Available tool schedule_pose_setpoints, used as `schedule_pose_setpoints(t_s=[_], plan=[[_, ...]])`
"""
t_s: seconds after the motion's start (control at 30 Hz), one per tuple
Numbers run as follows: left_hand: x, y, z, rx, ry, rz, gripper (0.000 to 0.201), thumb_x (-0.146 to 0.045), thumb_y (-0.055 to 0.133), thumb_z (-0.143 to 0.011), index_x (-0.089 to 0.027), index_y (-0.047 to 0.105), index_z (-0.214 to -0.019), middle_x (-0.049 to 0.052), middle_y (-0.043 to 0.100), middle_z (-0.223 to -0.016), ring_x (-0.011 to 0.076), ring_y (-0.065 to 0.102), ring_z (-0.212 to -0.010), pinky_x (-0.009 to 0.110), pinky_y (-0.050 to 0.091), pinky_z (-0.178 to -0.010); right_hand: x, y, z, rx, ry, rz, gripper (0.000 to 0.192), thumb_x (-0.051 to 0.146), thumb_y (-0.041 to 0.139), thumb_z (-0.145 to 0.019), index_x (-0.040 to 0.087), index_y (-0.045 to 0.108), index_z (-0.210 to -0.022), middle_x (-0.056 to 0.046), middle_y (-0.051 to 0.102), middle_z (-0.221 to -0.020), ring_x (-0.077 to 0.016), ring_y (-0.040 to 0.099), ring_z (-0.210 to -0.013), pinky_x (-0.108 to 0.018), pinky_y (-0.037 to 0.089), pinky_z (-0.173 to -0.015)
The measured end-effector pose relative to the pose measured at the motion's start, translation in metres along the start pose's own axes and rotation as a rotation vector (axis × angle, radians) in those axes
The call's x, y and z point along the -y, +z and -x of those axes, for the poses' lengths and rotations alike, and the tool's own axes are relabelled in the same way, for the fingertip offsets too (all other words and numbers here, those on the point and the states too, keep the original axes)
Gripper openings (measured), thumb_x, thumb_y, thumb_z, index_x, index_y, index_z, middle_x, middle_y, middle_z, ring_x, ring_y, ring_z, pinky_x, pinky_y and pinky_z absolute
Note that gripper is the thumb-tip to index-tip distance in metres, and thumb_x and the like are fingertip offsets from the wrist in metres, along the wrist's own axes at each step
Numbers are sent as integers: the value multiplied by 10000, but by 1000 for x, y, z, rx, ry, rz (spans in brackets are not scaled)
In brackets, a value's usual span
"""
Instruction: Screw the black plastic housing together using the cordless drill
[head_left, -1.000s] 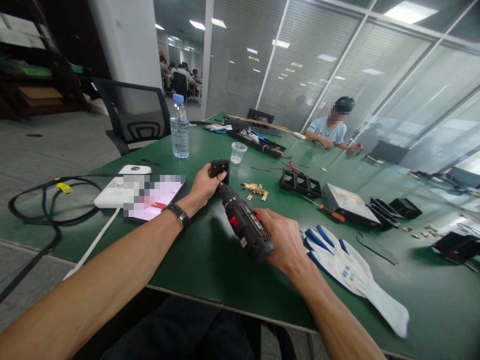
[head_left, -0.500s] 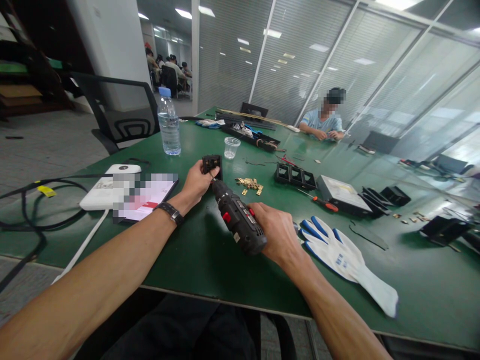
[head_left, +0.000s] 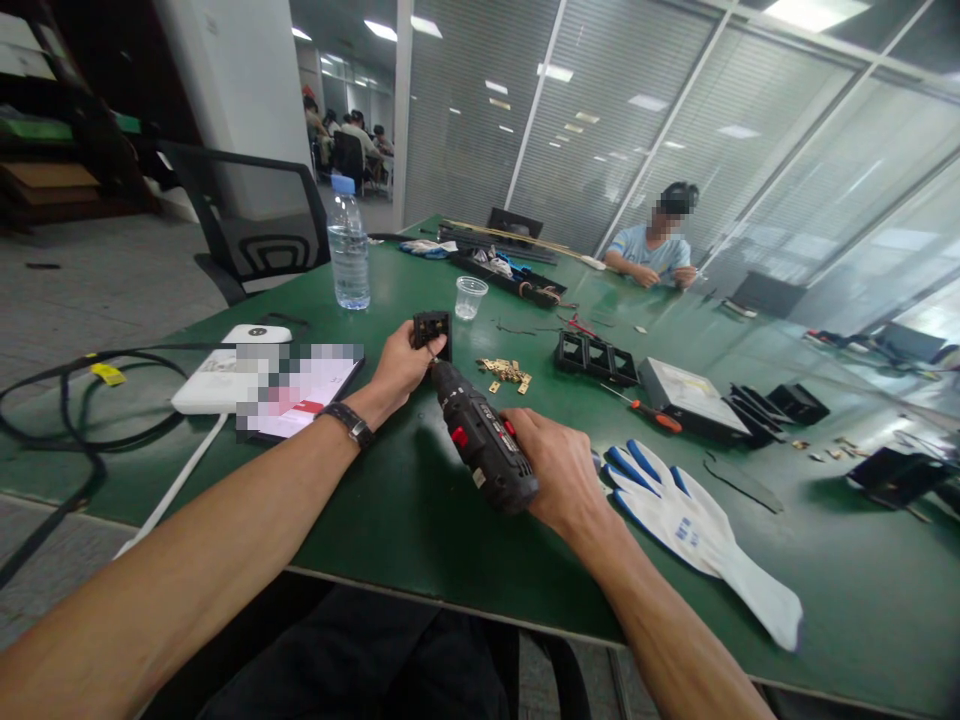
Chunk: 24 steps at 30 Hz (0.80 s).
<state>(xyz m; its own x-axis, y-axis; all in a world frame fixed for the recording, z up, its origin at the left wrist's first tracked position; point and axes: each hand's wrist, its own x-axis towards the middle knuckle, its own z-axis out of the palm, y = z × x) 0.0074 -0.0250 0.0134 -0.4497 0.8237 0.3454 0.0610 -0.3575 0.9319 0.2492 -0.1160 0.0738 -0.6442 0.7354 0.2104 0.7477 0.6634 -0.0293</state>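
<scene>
My left hand (head_left: pixel 401 368) grips a small black socket module (head_left: pixel 433 329), held upright on the green table (head_left: pixel 390 500). My right hand (head_left: pixel 559 472) is wrapped around a black electric screwdriver (head_left: pixel 484 440) with red buttons. The screwdriver's tip points up and away, touching the lower edge of the module. A black watch sits on my left wrist. A small heap of brass parts (head_left: pixel 506 373) lies just right of the module.
A white-and-blue work glove (head_left: pixel 694 520) lies right of my right hand. Black frames (head_left: pixel 596 357), an orange-handled screwdriver (head_left: pixel 649 410) and a grey box (head_left: pixel 694 395) lie beyond. A water bottle (head_left: pixel 350 250), plastic cup (head_left: pixel 469 297), white device (head_left: pixel 225 380) and black cable (head_left: pixel 67 400) sit left. Another person (head_left: pixel 652 255) works at the far end.
Both hands keep the same grip; the screwdriver tip stays at the module. Only the camera view has shifted slightly.
</scene>
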Motion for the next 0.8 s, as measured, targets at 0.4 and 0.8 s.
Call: schedule_pose_setpoints(t_s=[0.4,0.8], plan=[[1,2,0,-18,-45,50,431,-334,731,-668,-179,593,-1046,48,657,-971,164,606,-861,310,504,-781,2,-1,1,-6,-1,-2,373,327,596,-781,215,531,-1130,-53,644,-970,-209,596,-860,-281,273,-606],[4,0,-3,-6,-30,23,442,-368,740,-650,-148,651,-1023,66,684,-944,186,605,-878,322,479,-824,3,-2,1,19,3,4,371,289,572,-798,212,539,-1160,-56,642,-985,-207,591,-868,-284,294,-628]])
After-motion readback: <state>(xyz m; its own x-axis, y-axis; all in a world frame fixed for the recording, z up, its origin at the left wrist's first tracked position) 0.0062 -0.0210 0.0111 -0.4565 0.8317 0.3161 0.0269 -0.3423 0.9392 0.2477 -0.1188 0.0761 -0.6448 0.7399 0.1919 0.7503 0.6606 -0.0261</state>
